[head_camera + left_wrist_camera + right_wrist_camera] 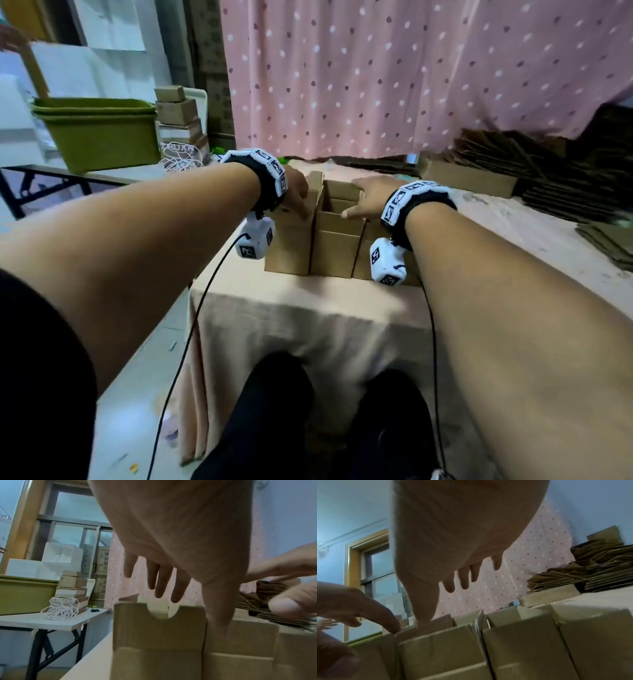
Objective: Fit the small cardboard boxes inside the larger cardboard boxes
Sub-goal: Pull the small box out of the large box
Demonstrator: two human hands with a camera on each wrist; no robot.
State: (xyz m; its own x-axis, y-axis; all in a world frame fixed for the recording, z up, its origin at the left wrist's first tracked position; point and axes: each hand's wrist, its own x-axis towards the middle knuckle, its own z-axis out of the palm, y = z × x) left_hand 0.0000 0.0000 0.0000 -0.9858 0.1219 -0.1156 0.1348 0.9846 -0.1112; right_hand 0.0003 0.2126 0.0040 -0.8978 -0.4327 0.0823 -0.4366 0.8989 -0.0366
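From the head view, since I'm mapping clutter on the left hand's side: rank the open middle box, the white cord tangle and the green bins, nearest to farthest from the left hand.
1. Open middle box: directly right of the left hand, beside its fingers.
2. White cord tangle: on the side table, left and behind.
3. Green bins: farther left on that table.
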